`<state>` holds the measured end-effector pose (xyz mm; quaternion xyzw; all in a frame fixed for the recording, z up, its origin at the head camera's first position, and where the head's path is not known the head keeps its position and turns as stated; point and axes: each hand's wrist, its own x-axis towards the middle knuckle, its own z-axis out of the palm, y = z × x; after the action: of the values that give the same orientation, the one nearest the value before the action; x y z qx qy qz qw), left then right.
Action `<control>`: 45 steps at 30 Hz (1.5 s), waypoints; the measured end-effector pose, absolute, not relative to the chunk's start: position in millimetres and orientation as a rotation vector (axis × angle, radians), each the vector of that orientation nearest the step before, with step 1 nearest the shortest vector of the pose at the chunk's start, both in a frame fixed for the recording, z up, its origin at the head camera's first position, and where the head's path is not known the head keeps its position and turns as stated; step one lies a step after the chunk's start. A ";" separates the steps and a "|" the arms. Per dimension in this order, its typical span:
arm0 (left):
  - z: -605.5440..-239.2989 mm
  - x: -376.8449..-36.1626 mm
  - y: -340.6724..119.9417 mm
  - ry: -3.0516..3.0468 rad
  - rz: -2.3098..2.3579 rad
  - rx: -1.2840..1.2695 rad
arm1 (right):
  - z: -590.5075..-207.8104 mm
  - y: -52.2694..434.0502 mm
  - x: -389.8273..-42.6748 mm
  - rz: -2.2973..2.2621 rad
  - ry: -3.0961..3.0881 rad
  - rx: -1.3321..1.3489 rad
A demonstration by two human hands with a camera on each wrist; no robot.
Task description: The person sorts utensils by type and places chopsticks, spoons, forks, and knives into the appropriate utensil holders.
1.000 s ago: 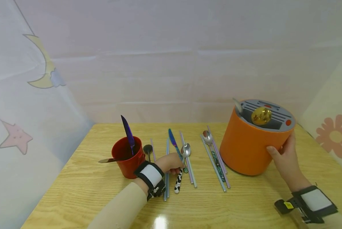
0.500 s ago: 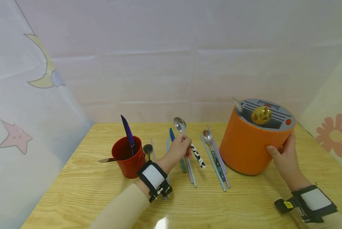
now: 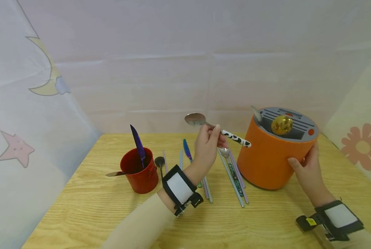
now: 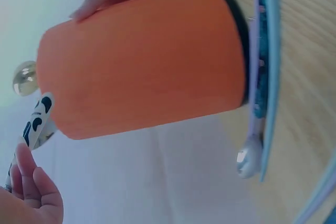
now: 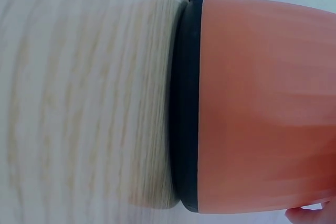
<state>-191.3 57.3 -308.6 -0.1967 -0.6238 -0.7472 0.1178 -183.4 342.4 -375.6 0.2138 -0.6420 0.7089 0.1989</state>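
Observation:
My left hand (image 3: 208, 145) pinches a spoon with a black-and-white spotted handle (image 3: 235, 138), raised above the table. Its steel bowl points left, while the handle end reaches toward an orange utensil holder (image 3: 270, 159). In the left wrist view the spotted handle (image 4: 38, 119) overlaps the holder's top edge. My right hand (image 3: 311, 178) grips the holder's right side, thumb on the front; its other fingers are partly hidden. A gold spoon (image 3: 282, 125) and a pale utensil tip (image 3: 256, 113) stick out of the holder's grey slotted top.
Left on the wooden table (image 3: 89, 207) stands a red cup (image 3: 143, 181) containing a purple knife (image 3: 138, 140) and another utensil. Between cup and holder lie a dark spoon (image 3: 160, 162), a blue knife (image 3: 187, 149), several chopsticks (image 3: 230, 178) and a green-handled spoon (image 3: 235, 181).
My left hand has picked the spotted spoon up from the table and carried it up and right toward the holder, its handle turning to the right. My right hand stays on the holder.

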 end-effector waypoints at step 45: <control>-274.8 -213.1 116.7 -2.566 -1.293 -0.685 | -379.3 335.0 -177.1 1.839 -1.961 0.440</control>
<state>-213.1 116.7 -274.8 -0.2308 -0.8648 -0.4360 0.0937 -177.1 335.0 -379.3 0.1581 -0.7041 0.6605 0.2071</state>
